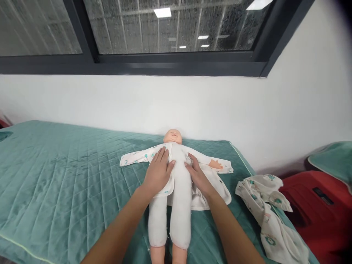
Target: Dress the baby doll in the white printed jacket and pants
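A baby doll (180,183) with a white cloth body lies on its back, its head toward the wall. It has on a white printed baby jacket (137,157) whose sleeves stretch out to both sides. The jacket's left-hand panel lies over the doll's chest; the right-hand panel is spread on the bed beside it. My left hand (158,172) rests flat on the folded-over panel, fingers stretched. My right hand (199,176) is at the doll's right-hand side by the opened panel, fingers extended and partly hidden at the tips.
The green quilted bedspread (68,183) reaches to a white wall (137,102) under a dark-framed window (176,68). Crumpled printed baby clothing (266,209) lies at the bed's right edge. Beyond that edge stands a red plastic object (316,205) with green fabric (335,159) behind it.
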`<state>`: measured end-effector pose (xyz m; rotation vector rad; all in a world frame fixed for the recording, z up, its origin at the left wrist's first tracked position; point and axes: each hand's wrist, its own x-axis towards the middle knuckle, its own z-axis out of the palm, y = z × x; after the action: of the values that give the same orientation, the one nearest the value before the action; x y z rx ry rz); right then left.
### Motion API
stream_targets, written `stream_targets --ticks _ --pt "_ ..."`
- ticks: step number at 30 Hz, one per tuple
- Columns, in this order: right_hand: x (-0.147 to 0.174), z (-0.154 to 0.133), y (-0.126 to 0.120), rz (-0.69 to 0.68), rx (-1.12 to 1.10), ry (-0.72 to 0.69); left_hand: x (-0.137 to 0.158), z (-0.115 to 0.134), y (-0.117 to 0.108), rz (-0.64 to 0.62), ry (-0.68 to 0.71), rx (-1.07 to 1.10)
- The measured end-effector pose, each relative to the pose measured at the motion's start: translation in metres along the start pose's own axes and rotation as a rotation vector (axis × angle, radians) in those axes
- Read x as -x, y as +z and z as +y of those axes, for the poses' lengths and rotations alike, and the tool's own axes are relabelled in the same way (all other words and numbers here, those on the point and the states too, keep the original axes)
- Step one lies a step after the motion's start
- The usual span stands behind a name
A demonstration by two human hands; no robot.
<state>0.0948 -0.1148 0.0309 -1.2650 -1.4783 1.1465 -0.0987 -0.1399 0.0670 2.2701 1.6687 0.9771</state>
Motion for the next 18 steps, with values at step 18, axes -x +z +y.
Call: stream_targets --ticks 18 --pt "0.003 0.005 -0.002 -0.077 0.057 -0.192 -0.097 0.116 0.041 -0.418 0.416 -0.255"
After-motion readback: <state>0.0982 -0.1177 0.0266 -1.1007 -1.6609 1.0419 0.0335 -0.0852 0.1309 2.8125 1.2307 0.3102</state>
